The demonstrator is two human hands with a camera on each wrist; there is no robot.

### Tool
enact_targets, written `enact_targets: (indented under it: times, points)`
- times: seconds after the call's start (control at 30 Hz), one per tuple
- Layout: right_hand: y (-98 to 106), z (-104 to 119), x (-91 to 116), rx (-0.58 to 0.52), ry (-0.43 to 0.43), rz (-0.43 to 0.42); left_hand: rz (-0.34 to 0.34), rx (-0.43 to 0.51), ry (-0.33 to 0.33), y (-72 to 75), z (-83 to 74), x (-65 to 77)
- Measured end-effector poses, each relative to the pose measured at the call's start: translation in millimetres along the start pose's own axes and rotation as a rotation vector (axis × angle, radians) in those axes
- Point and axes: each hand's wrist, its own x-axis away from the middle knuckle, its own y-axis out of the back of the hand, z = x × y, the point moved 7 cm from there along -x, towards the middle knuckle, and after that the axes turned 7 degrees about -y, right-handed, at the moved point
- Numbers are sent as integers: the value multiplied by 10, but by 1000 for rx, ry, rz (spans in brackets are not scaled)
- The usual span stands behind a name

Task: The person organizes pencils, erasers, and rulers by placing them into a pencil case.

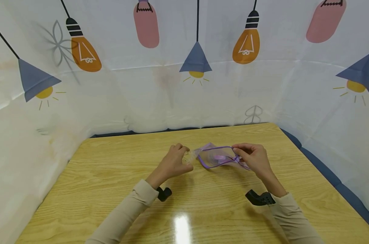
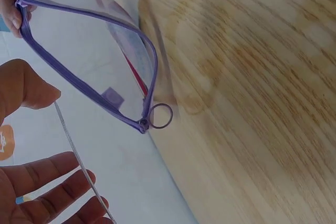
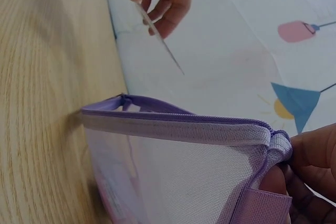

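My left hand (image 1: 172, 162) holds a thin, clear, flat plastic piece (image 1: 190, 156) between thumb and fingers; its exact kind is hard to tell. Both wrist views show that piece (image 2: 74, 148) nearly edge-on as a narrow strip. My right hand (image 1: 255, 158) pinches one end of a purple-edged mesh zipper pouch (image 1: 213, 155). The pouch's zipper is undone, and its mouth gapes toward the left hand. A ring pull (image 2: 161, 116) hangs at the far end of the zipper. Through the mesh something red (image 2: 135, 74) shows, its form unclear. The clear piece is just beside the pouch's left end.
Both hands are above a wooden table (image 1: 111, 189). A white cloth (image 1: 166, 98) printed with lamps and bulbs hangs behind and around it. Dark blue edging (image 1: 321, 173) runs along the table's right side. A black wrist device (image 1: 259, 197) sits on each forearm.
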Motion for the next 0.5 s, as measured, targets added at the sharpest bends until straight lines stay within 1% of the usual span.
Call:
enact_targets:
  times: [0.1,0.33,0.5]
  points:
    - [-10,0,-4,0,-5,7,17,-5,-10,-23,-22,-7]
    - [-33,5,-2,-5,3,31,29,18,-59,-52,-104,-21]
    - [-40,4,7,-20,0,47,50,32,-74,-89,-142,-22]
